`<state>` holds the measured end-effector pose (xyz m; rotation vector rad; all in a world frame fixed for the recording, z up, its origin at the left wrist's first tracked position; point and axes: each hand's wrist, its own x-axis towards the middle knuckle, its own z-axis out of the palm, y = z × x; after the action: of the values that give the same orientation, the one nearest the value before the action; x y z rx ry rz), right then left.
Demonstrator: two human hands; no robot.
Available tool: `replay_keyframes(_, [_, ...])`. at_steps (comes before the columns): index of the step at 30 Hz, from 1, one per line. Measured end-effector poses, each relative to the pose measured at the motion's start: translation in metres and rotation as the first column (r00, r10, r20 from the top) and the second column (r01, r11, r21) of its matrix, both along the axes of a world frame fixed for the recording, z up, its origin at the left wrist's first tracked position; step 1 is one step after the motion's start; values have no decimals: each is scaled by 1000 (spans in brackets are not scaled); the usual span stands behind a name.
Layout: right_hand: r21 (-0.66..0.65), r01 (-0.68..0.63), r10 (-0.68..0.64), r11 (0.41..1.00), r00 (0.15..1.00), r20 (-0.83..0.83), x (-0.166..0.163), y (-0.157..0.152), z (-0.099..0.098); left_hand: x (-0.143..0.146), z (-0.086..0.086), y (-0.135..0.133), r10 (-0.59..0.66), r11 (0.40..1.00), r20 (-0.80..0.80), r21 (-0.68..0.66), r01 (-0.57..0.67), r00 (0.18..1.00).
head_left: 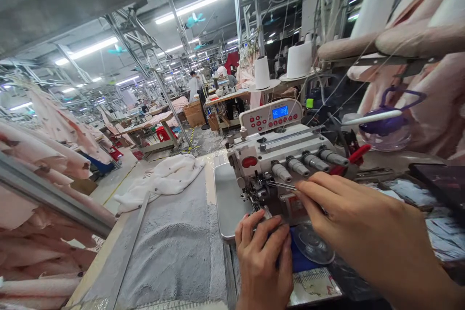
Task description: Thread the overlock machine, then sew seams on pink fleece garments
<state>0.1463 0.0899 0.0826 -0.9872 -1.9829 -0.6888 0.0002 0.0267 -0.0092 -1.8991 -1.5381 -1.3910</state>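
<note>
A white overlock sewing machine (254, 147) stands in front of me, with a lit display panel (271, 115) on top and several grey tension knobs (298, 165) along its front. Pinched in my right hand (348, 213) is a pair of metal tweezers (284, 185), its tips reaching in beside the needle area. My left hand (264, 256) is lower down, its fingers curled around the front of the machine by the presser foot. What those fingers grip, if anything, is hidden behind them. Several thin threads run down to the machine from above.
Grey fuzzy fabric (174, 242) covers the table at left, with a white plush piece (163, 181) on its far edge. White thread cones (300, 60) stand behind the machine. A clear round dish (313, 242) lies under my right hand. Pink garments (36, 164) hang at left. Other people work far off.
</note>
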Motion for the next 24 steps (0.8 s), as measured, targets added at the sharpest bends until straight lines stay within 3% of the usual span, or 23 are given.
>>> replay_keyframes(9, [-39, -45, 43, 998, 998, -55, 5, -1, -9, -1, -7, 1, -3, 1000, 1, 2, 3, 1000])
replay_keyframes(24, [-50, -150, 147, 987, 987, -58, 5, -4, -5, -2, -8, 2, -30, 1000, -17, 4, 30, 999])
